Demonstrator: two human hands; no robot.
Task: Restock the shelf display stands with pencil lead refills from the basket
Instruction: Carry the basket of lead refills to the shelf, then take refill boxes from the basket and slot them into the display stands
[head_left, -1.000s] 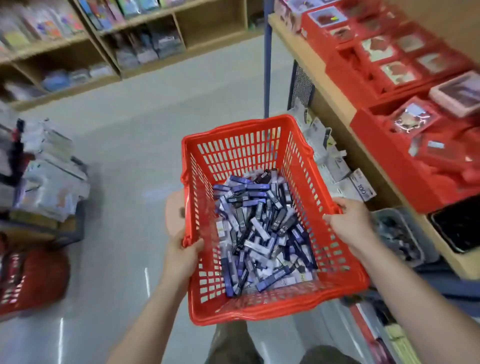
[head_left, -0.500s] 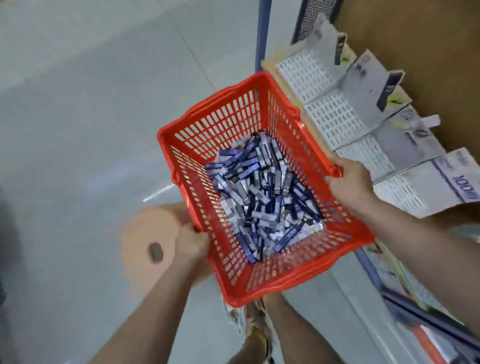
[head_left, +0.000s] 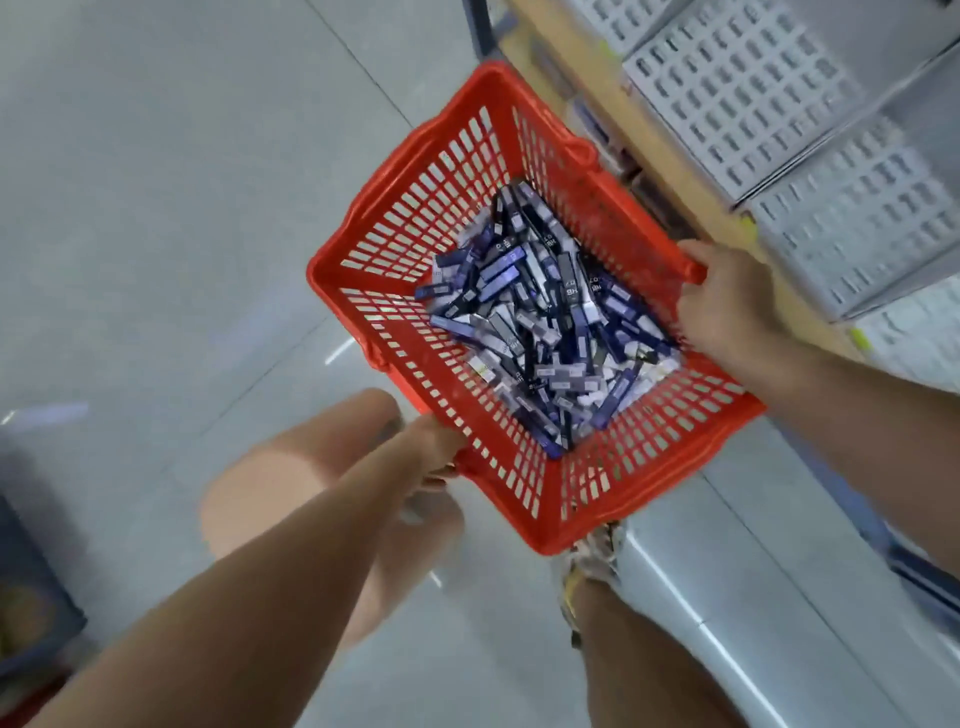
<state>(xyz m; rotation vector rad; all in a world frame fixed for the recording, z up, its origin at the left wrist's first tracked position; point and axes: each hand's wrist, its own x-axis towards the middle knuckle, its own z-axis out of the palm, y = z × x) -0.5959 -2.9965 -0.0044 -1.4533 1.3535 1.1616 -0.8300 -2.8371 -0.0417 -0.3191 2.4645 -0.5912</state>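
The pencil lead refills (head_left: 540, 322) are lying heaped in the bottom of the red basket (head_left: 639, 457), which is hanging tilted above the floor (head_left: 156, 208). 2 hands are carrying it: the left hand (head_left: 436, 457) is gripping the near-left rim, and the right hand (head_left: 727, 301) is curling its fingers over the right rim. White display stands (head_left: 737, 93) are sitting on the shelf (head_left: 597, 88) just beside it.

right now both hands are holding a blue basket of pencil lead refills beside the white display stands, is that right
Not quite: the basket is red, not blue. The head view shows the left hand and the right hand holding it by its rim, with the pencil lead refills piled inside, beside the white display stands.
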